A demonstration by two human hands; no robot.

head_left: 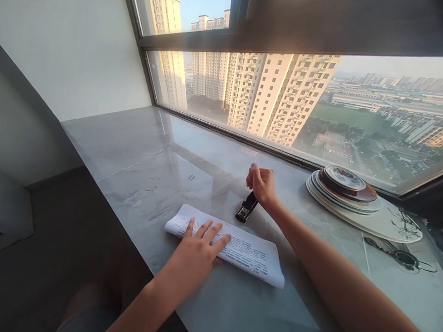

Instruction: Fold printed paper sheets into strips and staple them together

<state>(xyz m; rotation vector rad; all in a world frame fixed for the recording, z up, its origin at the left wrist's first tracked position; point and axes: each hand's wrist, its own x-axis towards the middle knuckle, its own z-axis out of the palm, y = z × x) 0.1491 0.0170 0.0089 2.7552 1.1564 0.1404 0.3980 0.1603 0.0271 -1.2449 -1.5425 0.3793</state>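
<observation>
A folded sheet of printed white paper (254,254) lies on the grey marbled sill, its fold slightly puffed up. My left hand (198,254) rests on it with the fingers spread, pressing near its left half. Just beyond the paper, my right hand (261,185) is closed around the far end of a black stapler (246,210). The stapler's near end shows against the sill; the rest is hidden by the hand. A small strip that looks like staples (191,177) lies on the sill, left of my right hand.
A stack of plates (345,185) sits on an oval board (400,227) by the window at the right. In front lies a dark cord with a round piece and a ring (405,259). The sill's edge (110,207) drops off at the left.
</observation>
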